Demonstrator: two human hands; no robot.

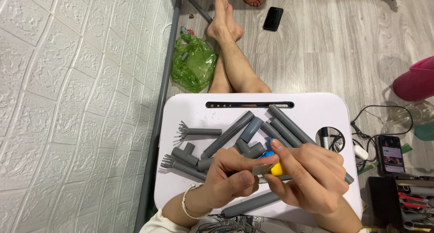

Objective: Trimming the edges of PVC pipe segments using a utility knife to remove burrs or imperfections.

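Note:
My left hand [228, 176] and my right hand [307, 178] meet over the near part of a white lap tray [312, 108]. Together they pinch a small tool with a yellow and blue body and a short metal blade [266, 168]; the left fingers are on the blade end, the right fingers on the yellow part. Under and beyond the hands lie several grey plastic pipes [228, 134] and tee fittings [185, 154]. One pipe piece [199, 131] has its end cut into a fringe. A longer pipe [251, 204] lies below my hands.
A textured white wall panel [68, 102] fills the left. My bare legs [233, 61] stretch beyond the tray, beside a green plastic bag [193, 61]. A black phone [273, 18] lies on the wood floor. Right: cables, a lit phone [391, 152], a toolbox [413, 206].

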